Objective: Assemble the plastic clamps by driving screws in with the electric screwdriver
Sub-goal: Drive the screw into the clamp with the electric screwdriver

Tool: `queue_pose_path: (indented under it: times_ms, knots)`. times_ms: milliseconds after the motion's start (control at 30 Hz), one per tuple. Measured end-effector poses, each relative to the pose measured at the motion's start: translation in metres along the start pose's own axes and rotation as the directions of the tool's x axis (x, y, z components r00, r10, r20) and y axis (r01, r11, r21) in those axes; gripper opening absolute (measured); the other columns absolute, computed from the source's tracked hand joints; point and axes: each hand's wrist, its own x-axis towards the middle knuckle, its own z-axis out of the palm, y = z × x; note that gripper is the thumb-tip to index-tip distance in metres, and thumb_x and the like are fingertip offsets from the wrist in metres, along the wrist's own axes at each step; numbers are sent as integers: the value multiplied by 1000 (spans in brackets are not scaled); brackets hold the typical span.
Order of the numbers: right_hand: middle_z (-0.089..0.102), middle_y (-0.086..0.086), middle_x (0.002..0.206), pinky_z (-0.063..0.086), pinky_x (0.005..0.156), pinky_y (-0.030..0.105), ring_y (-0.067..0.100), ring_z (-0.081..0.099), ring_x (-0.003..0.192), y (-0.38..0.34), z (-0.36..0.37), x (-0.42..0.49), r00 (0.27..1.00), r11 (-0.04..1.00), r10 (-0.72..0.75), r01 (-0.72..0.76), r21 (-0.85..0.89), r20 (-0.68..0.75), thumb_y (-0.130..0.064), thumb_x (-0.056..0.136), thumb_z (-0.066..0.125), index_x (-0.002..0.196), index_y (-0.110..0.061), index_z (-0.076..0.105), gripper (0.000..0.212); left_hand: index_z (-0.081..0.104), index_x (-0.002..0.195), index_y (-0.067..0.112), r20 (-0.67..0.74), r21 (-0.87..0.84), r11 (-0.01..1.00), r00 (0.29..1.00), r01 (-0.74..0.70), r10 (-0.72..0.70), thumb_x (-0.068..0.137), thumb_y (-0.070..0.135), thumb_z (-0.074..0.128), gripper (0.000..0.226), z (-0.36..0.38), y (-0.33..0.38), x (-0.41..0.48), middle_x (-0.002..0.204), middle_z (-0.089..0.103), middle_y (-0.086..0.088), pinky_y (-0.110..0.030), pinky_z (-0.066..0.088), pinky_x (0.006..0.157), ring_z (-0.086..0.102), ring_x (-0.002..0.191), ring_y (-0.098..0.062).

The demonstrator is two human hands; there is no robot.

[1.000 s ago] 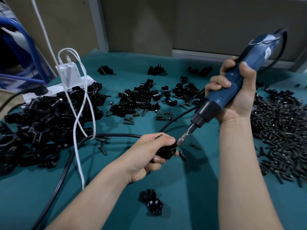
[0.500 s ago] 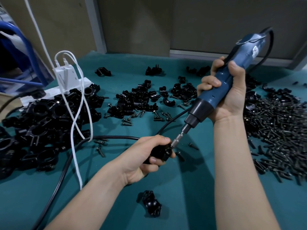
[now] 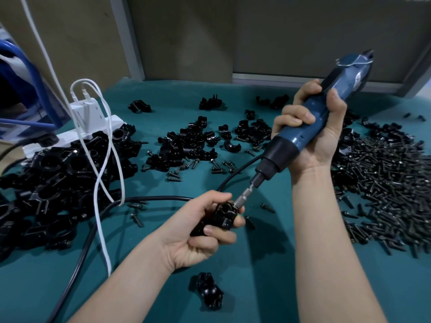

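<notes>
Head view: left hand [image 3: 198, 236] grips black clamp [image 3: 220, 216] above table [image 3: 268, 287] mid-front, right hand [image 3: 312, 136] wrapped round blue electric screwdriver [image 3: 310, 127], bit tip on clamp, screw pile [image 3: 384, 183] by right edge.

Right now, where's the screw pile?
Head view: screw pile on the right side of the teal mat, just beside the right hand gripping the electric screwdriver.

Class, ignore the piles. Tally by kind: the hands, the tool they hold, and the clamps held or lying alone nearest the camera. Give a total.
Hands: 2, left hand, right hand
Electric screwdriver: 1
Clamps: 2, held clamp, lone clamp
Total: 5
</notes>
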Motion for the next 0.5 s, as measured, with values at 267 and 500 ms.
queue_pose_path:
  times_ms: [267, 500]
  knots:
    - [64, 1, 78, 43, 48, 21, 14, 52, 42, 4, 2, 1, 999, 1000, 5, -5, -3, -32, 1, 59, 83, 90, -8, 54, 43, 62, 84, -3, 69, -112, 990, 994, 91, -83, 71, 5, 79, 23, 1, -1, -2, 72, 54, -13, -11, 24, 27, 28, 47, -7]
    - [63, 1, 79, 43, 47, 21, 14, 52, 42, 6, 2, 2, 999, 999, 26, -27, -29, -43, 0, 60, 84, 93, -10, 53, 46, 62, 82, -2, 61, -60, 995, 995, 77, -74, 70, 7, 81, 24, 1, -3, -1, 71, 54, -12, -10, 23, 27, 28, 46, -6]
